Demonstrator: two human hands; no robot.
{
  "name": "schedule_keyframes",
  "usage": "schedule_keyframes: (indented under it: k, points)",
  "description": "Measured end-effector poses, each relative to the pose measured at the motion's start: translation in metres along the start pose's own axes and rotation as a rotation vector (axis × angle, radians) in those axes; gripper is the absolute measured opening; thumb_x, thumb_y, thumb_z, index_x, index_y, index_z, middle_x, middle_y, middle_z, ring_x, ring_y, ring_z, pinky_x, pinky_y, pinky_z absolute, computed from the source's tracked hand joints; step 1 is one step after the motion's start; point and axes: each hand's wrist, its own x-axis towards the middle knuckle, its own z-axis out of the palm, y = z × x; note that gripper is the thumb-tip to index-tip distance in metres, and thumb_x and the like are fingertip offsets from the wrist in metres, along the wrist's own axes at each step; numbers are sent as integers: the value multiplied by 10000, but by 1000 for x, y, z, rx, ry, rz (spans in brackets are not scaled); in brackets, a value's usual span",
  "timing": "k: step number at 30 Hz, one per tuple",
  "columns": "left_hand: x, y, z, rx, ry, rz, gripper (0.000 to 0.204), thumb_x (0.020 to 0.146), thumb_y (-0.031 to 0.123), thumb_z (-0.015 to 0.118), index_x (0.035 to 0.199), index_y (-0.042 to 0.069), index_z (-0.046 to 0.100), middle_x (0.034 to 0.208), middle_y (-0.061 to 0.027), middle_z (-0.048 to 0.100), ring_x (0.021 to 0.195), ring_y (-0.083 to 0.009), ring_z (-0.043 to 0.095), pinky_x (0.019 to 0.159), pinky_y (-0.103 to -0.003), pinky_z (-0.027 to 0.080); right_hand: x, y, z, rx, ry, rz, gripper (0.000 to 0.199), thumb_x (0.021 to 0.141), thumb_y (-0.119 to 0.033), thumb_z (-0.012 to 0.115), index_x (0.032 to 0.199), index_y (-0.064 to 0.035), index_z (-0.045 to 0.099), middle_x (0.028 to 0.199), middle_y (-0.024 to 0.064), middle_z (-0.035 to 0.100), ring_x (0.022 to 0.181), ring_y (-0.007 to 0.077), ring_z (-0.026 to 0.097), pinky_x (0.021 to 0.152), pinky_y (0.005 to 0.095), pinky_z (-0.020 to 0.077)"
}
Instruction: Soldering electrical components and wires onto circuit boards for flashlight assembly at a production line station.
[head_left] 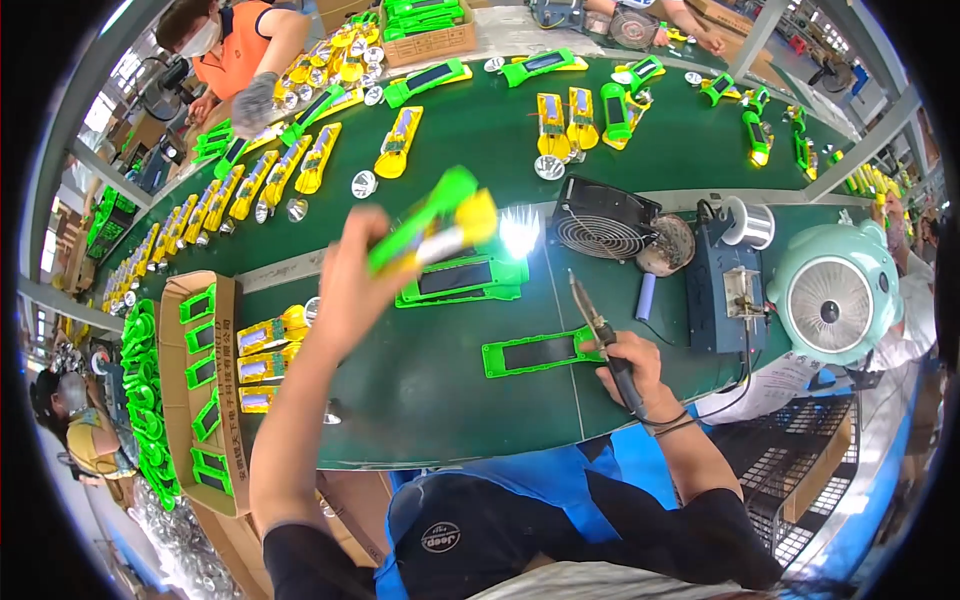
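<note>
My left hand [355,278] is raised above the green table and grips a green and yellow flashlight [440,217], whose lamp end [519,232] shines bright white to the right. My right hand [632,368] rests near the table's front edge and holds a soldering iron [598,328], tip pointing up and away. A green solar-panel half shell [535,352] lies flat just left of that hand. Another green shell [462,278] lies under the raised flashlight.
A small black fan [603,217], a blue soldering station [724,285] with a solder spool [748,222] and a pale green desk fan [835,295] stand at the right. A cardboard box [200,380] of parts sits left. Many flashlights [398,142] cover the far belt, where another person [235,50] works.
</note>
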Motion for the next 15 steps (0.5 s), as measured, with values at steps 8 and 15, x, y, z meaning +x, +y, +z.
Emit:
schedule_keyframes:
  k: [8,15]
  points:
    - [117,-65,118,549,152,-131,497,702,302,804,1045,142,482,928,-93,637,871,-315,629,776,-499,444,2,5,5,198,-29,110,293,691,-78,770,919,-69,585,773,102,600,639,292,613,555,374,485]
    - [216,-20,178,93,-169,-15,412,848,357,643,1206,194,519,963,-182,622,958,-381,601,816,-458,488,12,4,-1,226,-207,217,267,706,-138,770,901,-95,593,771,80,577,637,266,598,559,363,486]
